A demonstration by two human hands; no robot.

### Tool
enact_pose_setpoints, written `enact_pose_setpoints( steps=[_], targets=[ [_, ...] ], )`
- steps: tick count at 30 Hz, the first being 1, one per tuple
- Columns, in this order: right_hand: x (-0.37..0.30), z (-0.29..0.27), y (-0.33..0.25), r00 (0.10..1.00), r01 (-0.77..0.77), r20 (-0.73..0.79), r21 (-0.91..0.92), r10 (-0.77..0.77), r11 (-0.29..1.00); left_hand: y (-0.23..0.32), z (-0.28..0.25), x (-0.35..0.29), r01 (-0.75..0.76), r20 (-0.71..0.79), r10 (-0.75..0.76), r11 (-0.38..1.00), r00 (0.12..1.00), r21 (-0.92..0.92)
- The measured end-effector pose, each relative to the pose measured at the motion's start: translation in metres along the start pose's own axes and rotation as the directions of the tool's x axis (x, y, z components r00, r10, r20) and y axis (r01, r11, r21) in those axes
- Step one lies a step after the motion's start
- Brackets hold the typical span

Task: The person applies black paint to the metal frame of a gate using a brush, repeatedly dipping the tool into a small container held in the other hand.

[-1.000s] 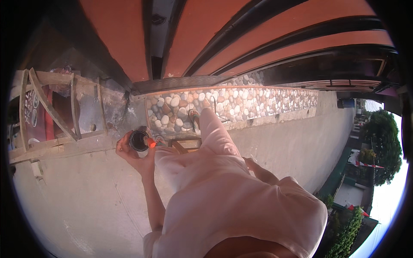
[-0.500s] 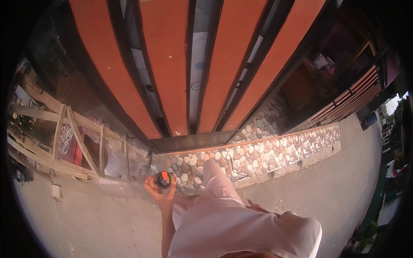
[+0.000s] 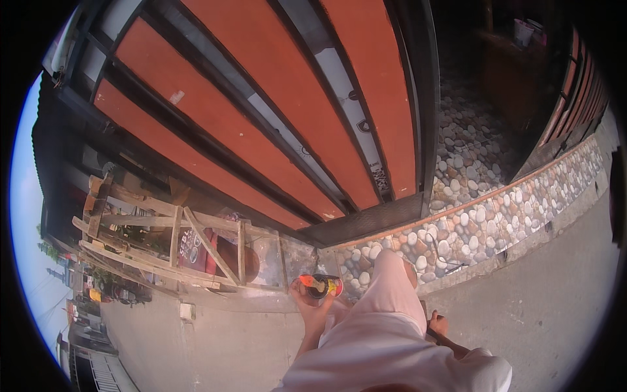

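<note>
My left hand (image 3: pixel 311 308) is wrapped round a small open paint can (image 3: pixel 336 287) with a yellow and red label and a dark inside. Across its mouth lies a paintbrush (image 3: pixel 320 285) with an orange part on its left side. The can is held in front of my body, above the corner of a pebbled ledge. My right hand (image 3: pixel 439 323) hangs low beside my right leg, with its fingers curled in. What it holds, if anything, is hidden. Ahead stands a gate panel (image 3: pixel 287 98) with wide orange slats and a black frame.
A ledge faced with pebbles (image 3: pixel 486 222) runs to the right along the gate's base. On the left stands a rough wooden frame (image 3: pixel 176 238), with a red board behind it. Concrete pavement (image 3: pixel 228 340) lies underfoot. A second slatted orange panel (image 3: pixel 568 98) is at far right.
My view has turned left, so the gate, ledge and wooden frame sit further right. The paintbrush across the can shows more clearly. My right hand is now more fully in view, its fingers curled.
</note>
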State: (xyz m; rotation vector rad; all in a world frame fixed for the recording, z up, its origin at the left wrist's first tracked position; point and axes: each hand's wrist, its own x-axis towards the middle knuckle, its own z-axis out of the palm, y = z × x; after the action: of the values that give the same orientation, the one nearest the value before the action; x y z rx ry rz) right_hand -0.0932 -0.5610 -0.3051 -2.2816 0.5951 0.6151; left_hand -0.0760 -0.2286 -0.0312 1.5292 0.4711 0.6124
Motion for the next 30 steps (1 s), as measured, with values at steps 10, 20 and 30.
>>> enact_pose_setpoints(
  steps=[10, 20, 30],
  targets=[
    [0.013, 0.009, 0.018, 0.998, 0.051, -0.028, 0.156, -0.047, 0.986, 0.006, 0.038, 0.011, 0.001, 0.188, -0.021, 0.994, 0.982, 0.107],
    [0.021, 0.040, 0.043, 0.981, 0.068, -0.183, 0.043, -0.059, 0.997, -0.016, 0.049, 0.026, -0.051, 0.142, 0.048, 0.999, 0.989, 0.019],
    [0.040, 0.034, 0.048, 0.994, -0.006, -0.112, 0.069, 0.014, 0.998, -0.027, 0.026, 0.017, -0.130, -0.024, 0.129, 0.988, 0.991, -0.089]
  ],
)
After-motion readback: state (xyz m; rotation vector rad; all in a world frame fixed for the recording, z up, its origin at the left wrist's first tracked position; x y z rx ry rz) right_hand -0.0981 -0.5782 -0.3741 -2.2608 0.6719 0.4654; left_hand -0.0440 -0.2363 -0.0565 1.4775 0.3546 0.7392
